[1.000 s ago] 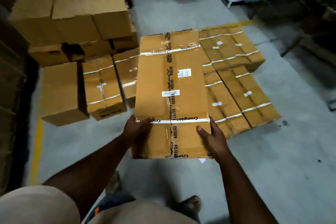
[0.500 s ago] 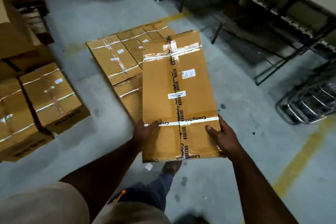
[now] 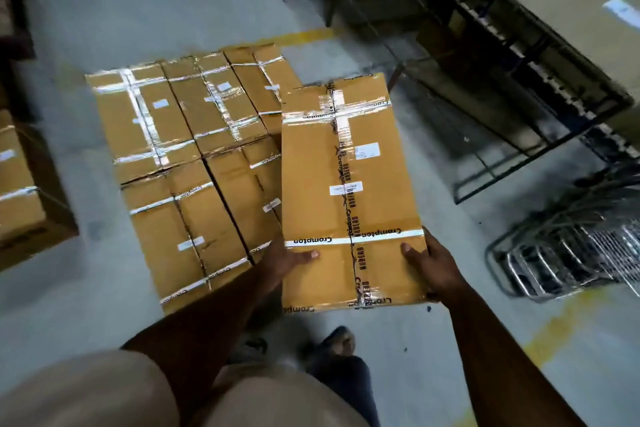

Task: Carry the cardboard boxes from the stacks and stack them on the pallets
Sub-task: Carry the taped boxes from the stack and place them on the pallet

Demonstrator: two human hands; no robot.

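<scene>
The long, flat brown cardboard box (image 3: pixel 349 191), sealed with clear and white printed tape, is held in the air in front of the person, above the grey concrete floor (image 3: pixel 104 17). Its long axis runs away from the body, the near short end at the hands and the far end pointing forward.

Grip state: the left hand (image 3: pixel 284 262) holds the box's near left edge, thumb flat on the top face, remaining fingers hidden below. The right hand (image 3: pixel 433 267) holds the near right edge in the same manner. Both hands sit at the near end, so the greater part of the box extends beyond the grip.

Just left of the held box lies the layer of taped brown cardboard boxes (image 3: pixel 194 163), set edge to edge low on the floor; the pallet beneath cannot be seen. The held box's left edge overlaps the right margin of this layer in view. The layer lies nearer the left hand.

Right of the held box stand a dark metal frame rack (image 3: pixel 519 107) and a wire basket (image 3: pixel 568 253).
</scene>
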